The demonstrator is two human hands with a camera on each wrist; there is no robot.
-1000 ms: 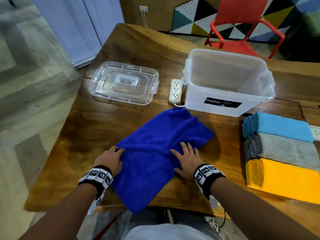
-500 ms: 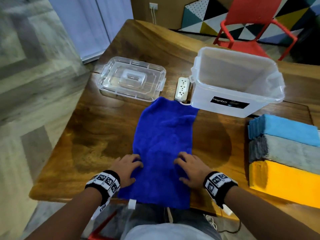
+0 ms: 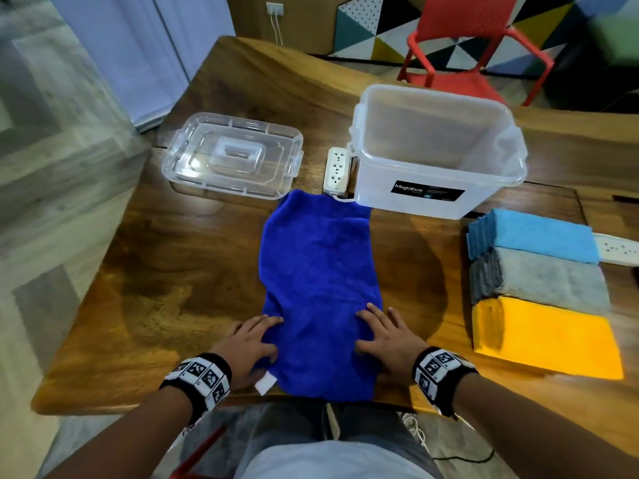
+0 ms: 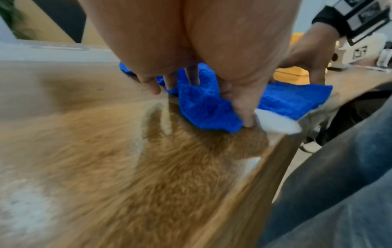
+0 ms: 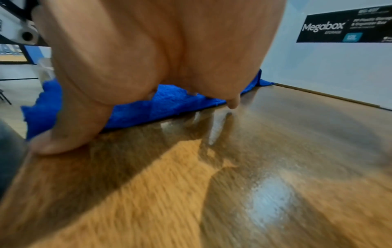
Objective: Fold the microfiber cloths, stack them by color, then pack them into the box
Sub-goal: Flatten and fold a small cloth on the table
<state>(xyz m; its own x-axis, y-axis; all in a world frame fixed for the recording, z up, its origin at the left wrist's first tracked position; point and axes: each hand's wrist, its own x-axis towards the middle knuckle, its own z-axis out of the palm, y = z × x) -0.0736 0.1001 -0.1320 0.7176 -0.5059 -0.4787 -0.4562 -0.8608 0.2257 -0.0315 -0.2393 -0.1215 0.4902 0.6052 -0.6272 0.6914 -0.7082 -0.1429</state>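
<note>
Since a second ago you've straightened the royal-blue cloth from a diagonal into a long strip running from the table's near edge toward twelve o'clock, its far end touching the box. Your left hand and right hand lie spread flat on its near end, holding nothing. You're mid-fold, I'd judge; next, lift the near edge and carry it toward twelve o'clock. Folded stacks wait at three o'clock.
</note>
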